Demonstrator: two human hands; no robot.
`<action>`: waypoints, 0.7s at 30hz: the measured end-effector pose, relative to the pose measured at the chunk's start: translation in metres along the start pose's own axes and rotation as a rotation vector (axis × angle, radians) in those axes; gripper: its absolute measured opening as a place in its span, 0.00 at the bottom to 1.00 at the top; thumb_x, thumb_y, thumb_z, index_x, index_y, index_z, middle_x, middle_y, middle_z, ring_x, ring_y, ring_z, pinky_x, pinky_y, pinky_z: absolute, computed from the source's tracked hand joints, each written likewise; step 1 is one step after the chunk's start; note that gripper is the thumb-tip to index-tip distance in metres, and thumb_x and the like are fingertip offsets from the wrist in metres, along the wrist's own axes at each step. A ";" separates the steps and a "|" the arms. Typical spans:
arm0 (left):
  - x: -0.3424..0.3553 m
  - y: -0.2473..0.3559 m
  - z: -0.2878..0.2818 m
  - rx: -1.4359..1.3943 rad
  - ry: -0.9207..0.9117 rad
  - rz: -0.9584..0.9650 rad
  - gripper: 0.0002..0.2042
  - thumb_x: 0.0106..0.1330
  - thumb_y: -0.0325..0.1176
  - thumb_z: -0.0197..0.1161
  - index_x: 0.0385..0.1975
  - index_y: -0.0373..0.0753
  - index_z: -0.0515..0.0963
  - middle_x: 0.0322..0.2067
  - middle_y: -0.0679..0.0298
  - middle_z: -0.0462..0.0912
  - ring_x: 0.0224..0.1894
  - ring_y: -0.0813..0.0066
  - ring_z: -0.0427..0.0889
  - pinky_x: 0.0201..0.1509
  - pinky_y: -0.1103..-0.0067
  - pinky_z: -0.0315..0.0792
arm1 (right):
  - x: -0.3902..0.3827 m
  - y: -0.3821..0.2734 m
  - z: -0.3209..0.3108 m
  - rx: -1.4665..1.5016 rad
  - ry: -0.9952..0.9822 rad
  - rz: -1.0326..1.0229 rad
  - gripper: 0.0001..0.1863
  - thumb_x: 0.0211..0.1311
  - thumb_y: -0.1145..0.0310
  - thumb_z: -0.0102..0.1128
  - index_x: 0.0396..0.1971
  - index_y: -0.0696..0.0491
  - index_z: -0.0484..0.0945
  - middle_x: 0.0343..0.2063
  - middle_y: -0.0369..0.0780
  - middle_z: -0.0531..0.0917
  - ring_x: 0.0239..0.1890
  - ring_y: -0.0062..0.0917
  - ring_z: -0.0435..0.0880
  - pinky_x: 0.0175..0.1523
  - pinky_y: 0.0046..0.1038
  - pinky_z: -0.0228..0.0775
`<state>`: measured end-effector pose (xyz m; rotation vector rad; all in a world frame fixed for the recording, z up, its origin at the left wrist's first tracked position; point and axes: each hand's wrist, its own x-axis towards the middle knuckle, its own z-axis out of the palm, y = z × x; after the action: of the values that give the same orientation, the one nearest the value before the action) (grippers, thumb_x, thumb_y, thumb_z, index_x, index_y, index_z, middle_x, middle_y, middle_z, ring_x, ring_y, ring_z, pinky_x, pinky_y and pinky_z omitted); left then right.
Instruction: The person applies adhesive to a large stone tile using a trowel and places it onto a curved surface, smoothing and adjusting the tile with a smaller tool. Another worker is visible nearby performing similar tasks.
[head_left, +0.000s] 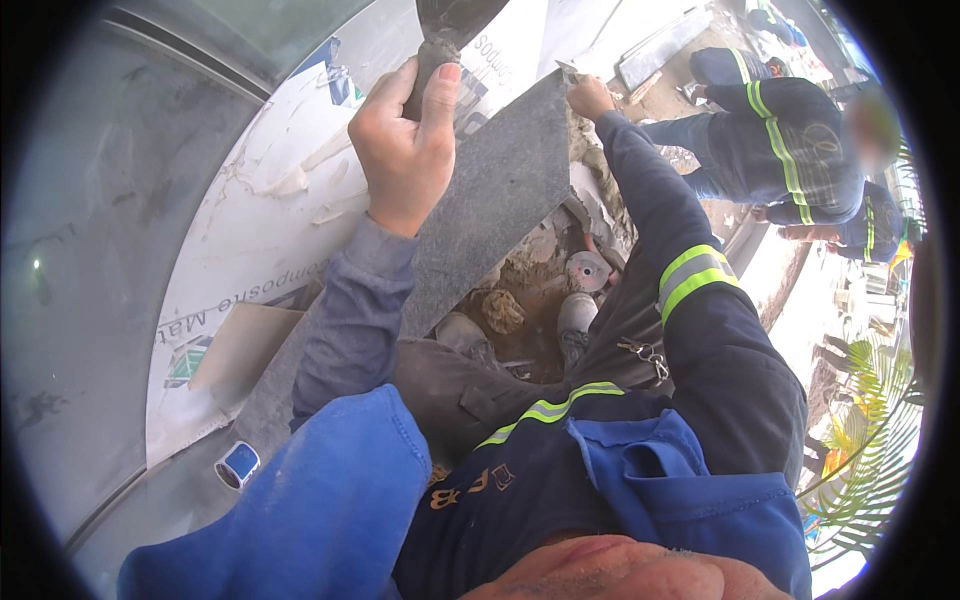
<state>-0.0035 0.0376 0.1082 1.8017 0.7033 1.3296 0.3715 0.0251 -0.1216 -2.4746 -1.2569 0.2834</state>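
Observation:
Raised over the grey stone slab [490, 190], my left hand [405, 150] is closed around the dirty handle of a scraper [455, 18]. Its wide dark blade runs out of the top of the view. My right hand [592, 98] is at the far corner of the slab, fingers curled. A small pale metal blade tip [567, 70] sticks out beside it; the rest of that tool is hidden by the hand. Below the slab, between my boots [576, 313], lies what looks like an angle grinder with a round grey disc [587, 271], among rubble.
White printed protective sheeting [240, 250] stretches along the left beside glass panels [90, 200]. A cardboard piece [245, 355] and a blue-and-white roll [238, 465] lie by the slab. Several people in reflective-striped clothes [790, 150] are at the right, with palm leaves [870, 430] lower down.

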 end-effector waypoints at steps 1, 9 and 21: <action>0.000 -0.002 0.001 -0.008 0.009 0.001 0.17 0.72 0.41 0.67 0.38 0.29 0.84 0.23 0.59 0.79 0.25 0.72 0.75 0.30 0.73 0.68 | 0.000 -0.003 0.000 0.006 -0.032 0.034 0.24 0.61 0.66 0.49 0.53 0.61 0.82 0.51 0.58 0.83 0.57 0.53 0.80 0.67 0.42 0.69; 0.002 -0.012 0.004 0.003 -0.008 0.048 0.19 0.72 0.44 0.67 0.34 0.29 0.82 0.22 0.60 0.78 0.24 0.72 0.74 0.29 0.72 0.68 | -0.020 -0.007 0.006 0.018 -0.023 -0.115 0.24 0.61 0.68 0.49 0.54 0.62 0.82 0.50 0.62 0.83 0.57 0.57 0.79 0.68 0.43 0.68; 0.002 -0.013 0.008 0.009 -0.023 0.054 0.18 0.73 0.44 0.66 0.38 0.30 0.84 0.25 0.60 0.82 0.27 0.72 0.80 0.31 0.74 0.72 | -0.060 -0.030 0.002 0.106 -0.191 -0.125 0.23 0.61 0.69 0.51 0.53 0.62 0.83 0.48 0.63 0.83 0.55 0.57 0.81 0.67 0.45 0.69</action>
<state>0.0050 0.0439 0.0975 1.8521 0.6528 1.3408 0.3132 -0.0064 -0.1108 -2.3130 -1.4263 0.5496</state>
